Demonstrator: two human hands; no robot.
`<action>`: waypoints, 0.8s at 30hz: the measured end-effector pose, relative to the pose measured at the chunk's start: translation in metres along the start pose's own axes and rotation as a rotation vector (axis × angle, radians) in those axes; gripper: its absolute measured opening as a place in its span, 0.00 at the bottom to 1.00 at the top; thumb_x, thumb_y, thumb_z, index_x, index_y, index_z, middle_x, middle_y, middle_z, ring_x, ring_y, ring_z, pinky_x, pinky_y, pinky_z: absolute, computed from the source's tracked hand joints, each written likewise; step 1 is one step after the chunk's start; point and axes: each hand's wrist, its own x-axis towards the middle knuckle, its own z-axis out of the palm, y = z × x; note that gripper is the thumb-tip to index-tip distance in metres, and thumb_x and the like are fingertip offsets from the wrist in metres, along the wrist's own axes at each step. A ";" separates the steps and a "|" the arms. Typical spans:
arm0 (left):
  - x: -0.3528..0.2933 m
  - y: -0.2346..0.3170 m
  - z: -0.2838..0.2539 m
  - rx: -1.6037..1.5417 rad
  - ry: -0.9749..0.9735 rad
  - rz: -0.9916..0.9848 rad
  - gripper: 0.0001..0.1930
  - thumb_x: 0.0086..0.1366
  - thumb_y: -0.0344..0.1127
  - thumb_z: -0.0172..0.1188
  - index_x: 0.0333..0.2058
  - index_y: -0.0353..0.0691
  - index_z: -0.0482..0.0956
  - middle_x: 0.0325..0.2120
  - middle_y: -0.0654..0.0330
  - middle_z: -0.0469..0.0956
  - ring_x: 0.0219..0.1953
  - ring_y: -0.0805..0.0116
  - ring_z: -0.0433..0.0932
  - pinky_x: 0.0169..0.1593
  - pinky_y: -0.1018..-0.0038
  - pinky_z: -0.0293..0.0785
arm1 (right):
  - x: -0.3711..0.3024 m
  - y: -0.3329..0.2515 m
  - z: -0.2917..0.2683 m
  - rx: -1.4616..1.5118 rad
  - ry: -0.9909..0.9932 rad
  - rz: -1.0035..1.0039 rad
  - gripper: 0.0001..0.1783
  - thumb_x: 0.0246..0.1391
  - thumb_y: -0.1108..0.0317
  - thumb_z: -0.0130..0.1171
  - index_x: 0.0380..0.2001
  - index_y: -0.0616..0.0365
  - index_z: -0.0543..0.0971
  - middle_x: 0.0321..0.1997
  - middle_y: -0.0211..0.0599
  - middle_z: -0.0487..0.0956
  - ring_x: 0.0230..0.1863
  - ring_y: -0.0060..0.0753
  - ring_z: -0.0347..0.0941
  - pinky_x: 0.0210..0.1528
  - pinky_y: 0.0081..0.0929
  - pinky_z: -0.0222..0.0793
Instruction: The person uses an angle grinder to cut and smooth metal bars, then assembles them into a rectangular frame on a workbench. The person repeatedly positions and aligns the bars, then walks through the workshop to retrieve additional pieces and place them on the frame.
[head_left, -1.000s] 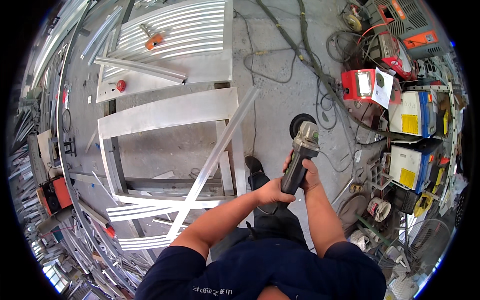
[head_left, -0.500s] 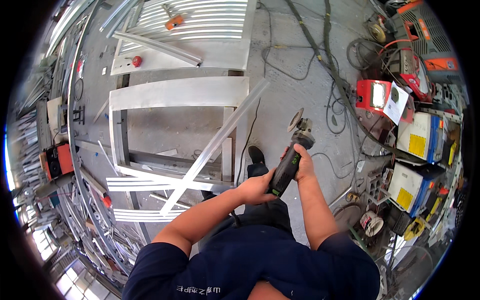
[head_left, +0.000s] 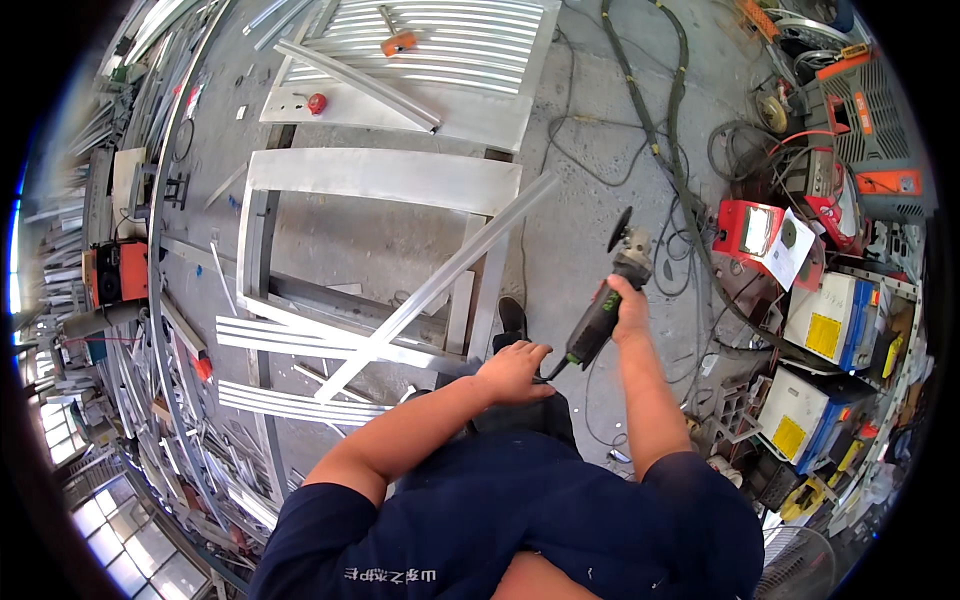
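My right hand [head_left: 629, 312] is closed around the body of an angle grinder [head_left: 592, 332]. The tool is dark with a metal head, and its thin disc [head_left: 619, 230] points away from me. Left of the grinder's tail end is my left hand [head_left: 515, 373], palm down, its fingers and thumb apart. The grinder's cord [head_left: 553, 371] runs from the tail toward that hand; whether the fingers touch it, I cannot tell. Left of my hands, a long silvery metal bar [head_left: 440, 285] lies slantwise across a rectangular metal frame [head_left: 385, 172].
A ribbed metal panel [head_left: 480, 110] at the far side bears a mallet [head_left: 399, 43] with an orange head and a round red object [head_left: 317, 103]. Red welding equipment [head_left: 735, 228] and white-and-blue boxes [head_left: 822, 315] stand at right. Thick cables [head_left: 672, 165] cross the floor.
My left hand has come off the grinder's rear body. The right hand has carried the tool slightly right, and the view has shifted, with the frame now farther right.
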 end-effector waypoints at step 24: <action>-0.134 -0.137 0.081 -0.180 0.652 -0.768 0.35 0.52 0.45 0.68 0.56 0.36 0.67 0.50 0.48 0.73 0.57 0.48 0.69 0.60 0.60 0.65 | 0.032 -0.116 -0.004 -0.872 -0.159 -0.271 0.15 0.41 0.68 0.70 0.31 0.61 0.77 0.25 0.32 0.76 0.23 0.27 0.72 0.26 0.28 0.69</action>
